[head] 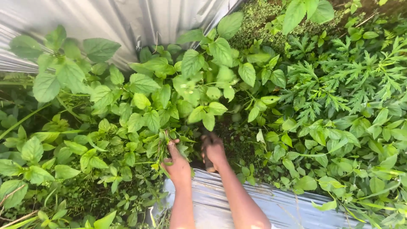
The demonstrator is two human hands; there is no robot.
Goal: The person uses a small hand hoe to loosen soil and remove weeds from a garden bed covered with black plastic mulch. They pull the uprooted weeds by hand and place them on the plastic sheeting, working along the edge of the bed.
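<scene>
Two hands among broad-leaved weeds.
I see the left hand [177, 163] fisted round a weed tuft [164, 146] at twelve o'clock, steadying it; the right hand [213, 150] clenches a dark handle [209, 164], its working end hidden.

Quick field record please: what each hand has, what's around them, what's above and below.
left hand: closed on a bunch of weed stems
right hand: fist around a dark handle, its end hidden by leaves
around hands: broad-leaved weeds
right side: feathery-leaved plants
above: metal sheet
below arms: second metal sheet
</scene>
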